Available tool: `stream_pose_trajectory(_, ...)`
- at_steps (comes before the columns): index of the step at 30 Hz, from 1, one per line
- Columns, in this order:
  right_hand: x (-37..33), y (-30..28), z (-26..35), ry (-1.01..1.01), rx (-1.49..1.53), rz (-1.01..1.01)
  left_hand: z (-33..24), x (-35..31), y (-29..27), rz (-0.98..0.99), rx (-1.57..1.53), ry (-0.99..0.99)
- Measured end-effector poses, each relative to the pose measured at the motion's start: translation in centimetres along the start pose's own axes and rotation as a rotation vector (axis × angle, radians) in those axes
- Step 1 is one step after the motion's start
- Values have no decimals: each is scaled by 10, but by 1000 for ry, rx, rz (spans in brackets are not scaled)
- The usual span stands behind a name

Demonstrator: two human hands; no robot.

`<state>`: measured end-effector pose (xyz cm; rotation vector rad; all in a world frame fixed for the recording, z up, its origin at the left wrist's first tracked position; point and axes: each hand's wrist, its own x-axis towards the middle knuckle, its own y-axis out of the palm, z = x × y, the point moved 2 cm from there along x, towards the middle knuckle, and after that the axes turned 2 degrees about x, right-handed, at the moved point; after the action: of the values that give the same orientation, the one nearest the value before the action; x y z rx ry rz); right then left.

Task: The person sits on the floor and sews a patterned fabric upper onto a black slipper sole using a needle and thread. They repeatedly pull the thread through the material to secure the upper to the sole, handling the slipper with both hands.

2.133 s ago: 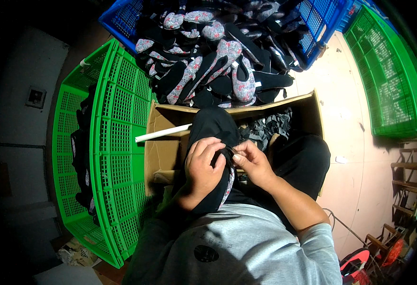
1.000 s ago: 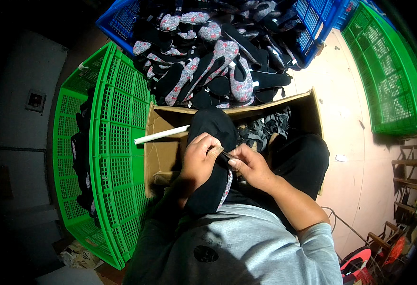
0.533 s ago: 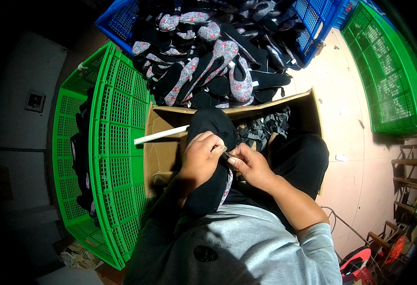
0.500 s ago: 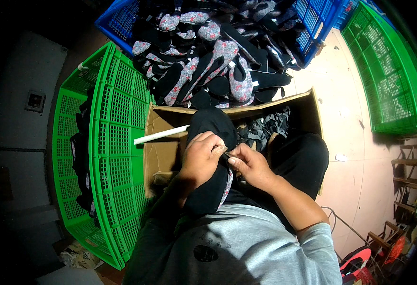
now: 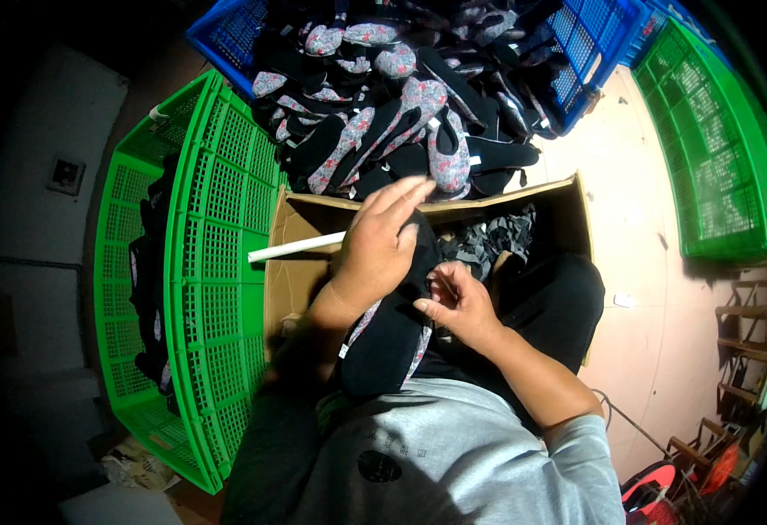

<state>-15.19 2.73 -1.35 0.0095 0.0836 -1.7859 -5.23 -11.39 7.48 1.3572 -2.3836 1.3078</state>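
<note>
A black cloth shoe [image 5: 390,341] with a flowered lining lies on my lap, above an open cardboard box [image 5: 298,278]. My left hand [image 5: 382,247] rests across the shoe's upper end, fingers stretched out and lifted toward the blue crate. My right hand [image 5: 458,302] is beside the shoe's right edge with curled fingers, thumb and fingertips pinching at that edge. What it pinches is too small to make out. A thin white tube [image 5: 296,248] lies across the box's left corner, just left of my left hand.
A blue crate [image 5: 586,54] heaped with black and flowered shoes stands beyond the box. A green crate [image 5: 213,289] holding dark items is at my left, another green crate [image 5: 720,149] at the far right. Dark fabric pieces [image 5: 488,238] fill the box.
My left hand has let go its grip on the shoe's top and opened, fingers now stretched forward. My right hand stays pinching at the shoe's edge.
</note>
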Motion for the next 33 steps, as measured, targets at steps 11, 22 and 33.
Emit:
stream_pose_trajectory(11, 5, -2, 6, -250, -230, -93, 18, -41, -26, 354, -93, 11)
stream_pose_trajectory(22, 12, -6, -2, -170, -139, -36, 28, -58, -7, 427, -32, 104)
stream_pose_trajectory(33, 20, 0, -35, 205, 513, 28, 52, -60, 13, 560, -695, -633)
